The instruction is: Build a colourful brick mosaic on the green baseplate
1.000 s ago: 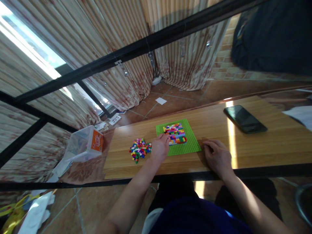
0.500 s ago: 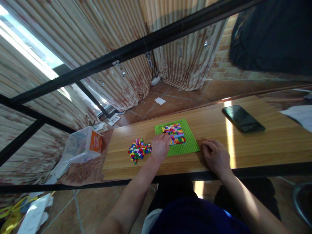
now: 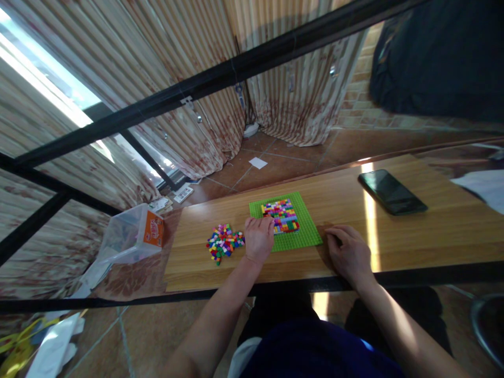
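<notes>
A green baseplate (image 3: 303, 233) lies on the wooden table (image 3: 413, 231), with a patch of many-coloured small bricks (image 3: 280, 216) pressed onto it. My left hand (image 3: 258, 239) rests on the plate's left edge, fingers curled and touching the brick patch; what they pinch, if anything, is hidden. Just left of that hand sits a loose pile of small coloured bricks (image 3: 222, 243). My right hand (image 3: 348, 253) lies on the table by the plate's right front corner, fingers bent loosely, holding nothing visible.
A black phone (image 3: 391, 191) lies at the table's back right. A clear plastic box with an orange label (image 3: 134, 233) sits off the table's left end. Black frame bars (image 3: 236, 68) cross overhead. Curtains hang behind. Paper (image 3: 482, 189) lies far right.
My left hand has drawn back slightly along the plate's left edge. My right hand stays where it was.
</notes>
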Available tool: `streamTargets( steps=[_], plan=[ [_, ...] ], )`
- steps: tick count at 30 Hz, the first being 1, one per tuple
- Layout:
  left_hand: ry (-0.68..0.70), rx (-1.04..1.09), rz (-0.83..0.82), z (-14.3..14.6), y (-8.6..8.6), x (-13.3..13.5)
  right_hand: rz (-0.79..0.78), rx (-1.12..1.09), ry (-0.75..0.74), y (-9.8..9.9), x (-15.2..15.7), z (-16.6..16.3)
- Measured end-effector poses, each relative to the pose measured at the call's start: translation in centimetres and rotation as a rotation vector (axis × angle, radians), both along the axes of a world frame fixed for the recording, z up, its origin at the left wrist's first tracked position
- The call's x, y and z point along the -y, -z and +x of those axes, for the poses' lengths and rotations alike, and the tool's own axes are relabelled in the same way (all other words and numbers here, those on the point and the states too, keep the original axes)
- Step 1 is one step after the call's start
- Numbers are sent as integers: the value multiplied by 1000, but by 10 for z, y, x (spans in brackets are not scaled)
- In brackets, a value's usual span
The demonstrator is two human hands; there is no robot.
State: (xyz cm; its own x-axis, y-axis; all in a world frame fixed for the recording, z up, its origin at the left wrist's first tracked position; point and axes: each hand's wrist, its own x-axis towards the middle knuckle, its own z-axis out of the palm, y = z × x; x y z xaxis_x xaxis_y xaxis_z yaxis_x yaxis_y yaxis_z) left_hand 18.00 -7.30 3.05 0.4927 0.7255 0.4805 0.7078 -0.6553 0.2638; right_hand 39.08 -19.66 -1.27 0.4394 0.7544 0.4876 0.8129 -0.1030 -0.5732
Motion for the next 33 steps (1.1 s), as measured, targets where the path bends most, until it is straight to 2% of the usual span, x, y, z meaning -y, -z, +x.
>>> streamTargets(
  steps=[33],
  plan=[
    [39,-22,52,0,11,4,-8,30,4,2,0,1]
  ],
)
